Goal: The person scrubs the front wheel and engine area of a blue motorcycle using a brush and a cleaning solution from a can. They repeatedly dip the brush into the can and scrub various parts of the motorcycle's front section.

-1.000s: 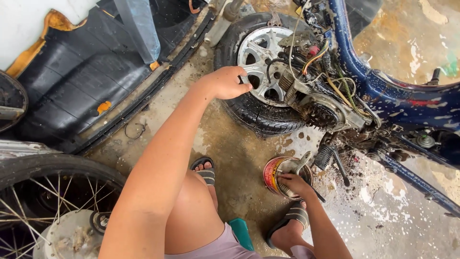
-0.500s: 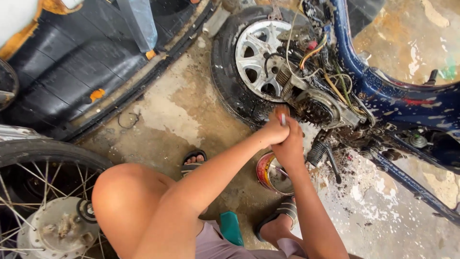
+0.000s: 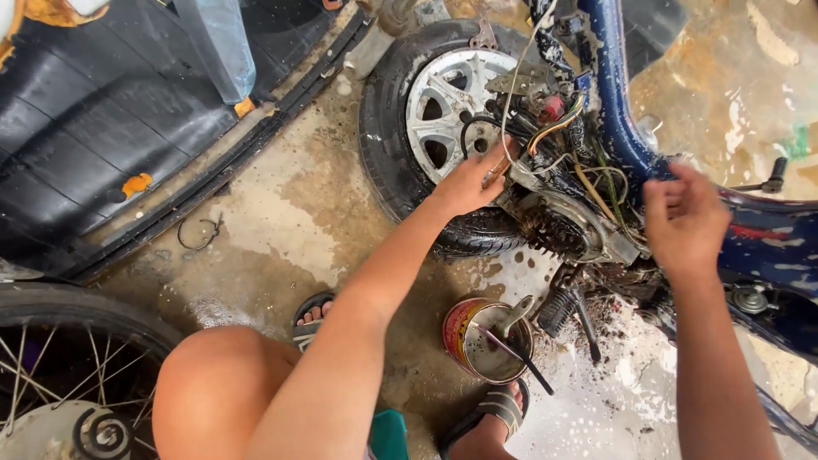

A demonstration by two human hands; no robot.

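A stripped blue motorcycle frame (image 3: 618, 111) lies over wet concrete, beside a small tyre with a silver alloy rim (image 3: 443, 94). My left hand (image 3: 469, 181) reaches to the tangle of wires (image 3: 554, 119) by the hub, its fingertips pinched on a small brown part (image 3: 494, 173). My right hand (image 3: 682, 221) hovers at the frame tube just right of the greasy sprocket (image 3: 554, 230), fingers bent and apart, slightly blurred, with nothing seen in it. Below, between my feet, stands a rusty red can (image 3: 464, 336) with a dark brush handle (image 3: 520, 358) in it.
A black seat or cover (image 3: 85, 111) lies upper left, with a spoked wheel (image 3: 51, 375) at the lower left. A thin wire ring (image 3: 200, 232) lies on the floor. My sandalled feet (image 3: 311, 319) flank the can. A black footpeg (image 3: 558, 311) sticks out under the engine.
My right hand left the can, met the left at the engine, then moved right to the frame. The left hand came off the tyre to the wiring. The view has zoomed closer.
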